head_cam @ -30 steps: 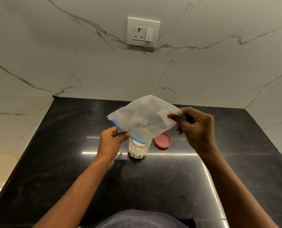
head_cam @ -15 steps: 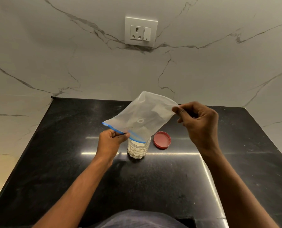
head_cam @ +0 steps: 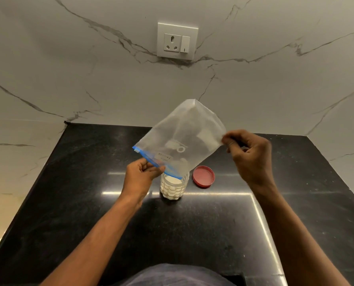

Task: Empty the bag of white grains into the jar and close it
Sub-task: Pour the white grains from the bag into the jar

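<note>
A: Where's the bag [head_cam: 184,139]?
B: Upended over the jar [head_cam: 173,187], blue zip edge low at the jar's mouth. The left hand [head_cam: 140,178] pinches that edge; the right hand [head_cam: 249,155] pinches a bottom corner, held high.
A: Empty?
B: Looks nearly so, hard to tell. Jar's full of white grains; the lid [head_cam: 203,176] lies just beside it on the counter [head_cam: 89,203].

A glossy black speckled tabletop [head_cam: 89,213] meets marble walls along its far and left edges. Near its middle, toward the far edge, stands a clear jar [head_cam: 173,187] full of white grains. A red lid [head_cam: 203,176] lies flat just right of the jar.
</note>
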Tool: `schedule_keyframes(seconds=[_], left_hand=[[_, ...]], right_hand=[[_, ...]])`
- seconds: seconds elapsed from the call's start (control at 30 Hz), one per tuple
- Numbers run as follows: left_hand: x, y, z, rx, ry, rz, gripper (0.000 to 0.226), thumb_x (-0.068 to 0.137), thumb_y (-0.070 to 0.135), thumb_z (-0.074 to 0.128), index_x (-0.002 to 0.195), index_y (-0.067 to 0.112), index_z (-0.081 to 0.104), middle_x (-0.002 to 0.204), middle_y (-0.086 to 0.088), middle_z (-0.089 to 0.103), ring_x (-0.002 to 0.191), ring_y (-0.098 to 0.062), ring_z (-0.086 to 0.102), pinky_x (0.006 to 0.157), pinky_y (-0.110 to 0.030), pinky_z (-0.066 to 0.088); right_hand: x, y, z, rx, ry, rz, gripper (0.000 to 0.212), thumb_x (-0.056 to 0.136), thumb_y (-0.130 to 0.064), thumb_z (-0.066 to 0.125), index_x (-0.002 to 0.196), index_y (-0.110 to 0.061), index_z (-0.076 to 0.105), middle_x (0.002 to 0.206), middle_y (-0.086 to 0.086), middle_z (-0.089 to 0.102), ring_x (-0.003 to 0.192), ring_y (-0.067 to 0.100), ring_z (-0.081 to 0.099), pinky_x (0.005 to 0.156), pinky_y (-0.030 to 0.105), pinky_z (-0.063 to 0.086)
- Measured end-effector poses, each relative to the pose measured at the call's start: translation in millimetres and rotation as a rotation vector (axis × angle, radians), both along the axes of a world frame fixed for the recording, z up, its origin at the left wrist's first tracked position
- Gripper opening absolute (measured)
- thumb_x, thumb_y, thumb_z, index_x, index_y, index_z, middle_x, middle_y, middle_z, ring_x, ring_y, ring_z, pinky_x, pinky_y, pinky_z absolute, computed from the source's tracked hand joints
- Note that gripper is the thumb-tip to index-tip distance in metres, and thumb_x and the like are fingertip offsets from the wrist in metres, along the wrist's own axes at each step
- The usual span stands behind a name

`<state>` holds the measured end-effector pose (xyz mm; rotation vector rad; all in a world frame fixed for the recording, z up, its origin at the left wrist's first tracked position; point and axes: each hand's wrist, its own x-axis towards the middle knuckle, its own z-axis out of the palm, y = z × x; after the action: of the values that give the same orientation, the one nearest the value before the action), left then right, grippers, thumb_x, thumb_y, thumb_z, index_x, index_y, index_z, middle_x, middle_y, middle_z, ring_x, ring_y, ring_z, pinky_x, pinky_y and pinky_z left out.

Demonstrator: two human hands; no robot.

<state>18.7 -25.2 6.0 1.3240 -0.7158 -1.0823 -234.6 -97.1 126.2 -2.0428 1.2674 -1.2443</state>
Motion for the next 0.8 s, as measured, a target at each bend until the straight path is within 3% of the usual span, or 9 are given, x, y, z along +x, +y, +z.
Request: schedule_keyframes(seconds=[0.07, 0.13, 0.27, 0.33, 0.4, 0.47, 0.57, 0.67, 0.8], left_hand=[[0.5, 1.9, 2.9, -0.013, 0.020, -0.006, 0.028, 0.089, -0.007, 0.078, 0.105, 0.017, 0.078, 0.100, 0.004, 0.085, 0.096, -0.012, 0.082, 0.077, -0.015, 0.062], [0.5, 3.9, 6.1, -0.027, 0.040, -0.022, 0.030, 0.090, -0.007, 0.077, 0.107, 0.018, 0.077, 0.101, 0.005, 0.085, 0.097, -0.010, 0.081, 0.075, -0.013, 0.061], [-4.4, 2.7, 10.7, -0.054, 0.050, -0.038, 0.032, 0.090, -0.011, 0.076, 0.107, 0.016, 0.077, 0.100, 0.006, 0.085, 0.096, -0.011, 0.081, 0.076, -0.014, 0.061], [-6.5, 2.4, 11.0, -0.054, 0.049, -0.040, 0.032, 0.090, -0.012, 0.075, 0.104, 0.016, 0.077, 0.097, 0.006, 0.085, 0.092, -0.010, 0.082, 0.076, -0.014, 0.061], [-6.8, 1.4, 11.6, -0.055, 0.044, -0.036, 0.031, 0.090, -0.011, 0.076, 0.105, 0.017, 0.077, 0.097, 0.006, 0.085, 0.092, -0.010, 0.082, 0.076, -0.014, 0.061], [-4.8, 1.3, 11.0, -0.057, 0.046, -0.033, 0.031, 0.090, -0.009, 0.077, 0.108, 0.016, 0.077, 0.101, 0.004, 0.085, 0.097, -0.012, 0.082, 0.078, -0.015, 0.061], [-0.4, 1.8, 10.6, -0.072, 0.041, -0.027, 0.032, 0.090, -0.007, 0.078, 0.111, 0.018, 0.078, 0.106, 0.001, 0.085, 0.103, -0.015, 0.081, 0.089, -0.024, 0.064], [-0.3, -1.0, 13.2, -0.116, 0.035, -0.064, 0.039, 0.091, -0.006, 0.077, 0.116, 0.024, 0.077, 0.112, 0.002, 0.084, 0.107, -0.013, 0.080, 0.084, -0.021, 0.064], [-1.6, -3.4, 13.1, -0.107, 0.018, -0.062, 0.039, 0.092, -0.006, 0.076, 0.114, 0.026, 0.077, 0.111, 0.003, 0.084, 0.107, -0.013, 0.080, 0.086, -0.022, 0.064]], right_hand=[[-4.5, -4.0, 1.2, 0.008, -0.038, -0.007, 0.019, 0.094, -0.007, 0.074, 0.100, -0.024, 0.076, 0.089, -0.013, 0.075, 0.074, 0.010, 0.070, 0.070, 0.033, 0.063], [-5.5, -0.9, -0.6, -0.010, 0.048, 0.044, 0.021, 0.094, -0.006, 0.074, 0.102, -0.026, 0.074, 0.091, -0.015, 0.074, 0.074, 0.004, 0.069, 0.072, 0.029, 0.062], [-10.3, -5.3, -1.9, 0.013, -0.080, -0.018, 0.018, 0.094, -0.009, 0.075, 0.099, -0.026, 0.075, 0.089, -0.009, 0.076, 0.069, 0.016, 0.070, 0.067, 0.038, 0.063], [-8.9, -4.4, -4.2, 0.013, 0.028, 0.041, 0.020, 0.095, -0.008, 0.074, 0.100, -0.027, 0.074, 0.091, -0.013, 0.075, 0.070, 0.013, 0.069, 0.066, 0.039, 0.063], [-8.0, -3.7, -6.1, 0.003, 0.012, 0.014, 0.018, 0.095, -0.009, 0.074, 0.100, -0.026, 0.074, 0.090, -0.012, 0.075, 0.069, 0.016, 0.069, 0.064, 0.039, 0.063], [-9.9, -7.1, -6.1, 0.030, -0.080, -0.044, 0.014, 0.095, -0.011, 0.075, 0.098, -0.024, 0.075, 0.084, -0.010, 0.074, 0.065, 0.018, 0.069, 0.062, 0.036, 0.063], [-17.4, -8.5, -9.9, 0.087, -0.005, -0.042, 0.012, 0.095, -0.012, 0.075, 0.097, -0.023, 0.075, 0.084, -0.008, 0.074, 0.064, 0.011, 0.069, 0.061, 0.024, 0.061], [-25.2, -11.7, -8.2, 0.160, -0.155, -0.083, 0.006, 0.093, -0.013, 0.077, 0.096, -0.019, 0.078, 0.086, 0.000, 0.077, 0.064, 0.007, 0.069, 0.059, 0.020, 0.059], [-23.6, -9.6, -17.9, 0.265, -0.011, -0.003, 0.005, 0.094, -0.015, 0.075, 0.096, -0.019, 0.075, 0.084, -0.002, 0.076, 0.065, 0.010, 0.071, 0.059, 0.018, 0.057]])
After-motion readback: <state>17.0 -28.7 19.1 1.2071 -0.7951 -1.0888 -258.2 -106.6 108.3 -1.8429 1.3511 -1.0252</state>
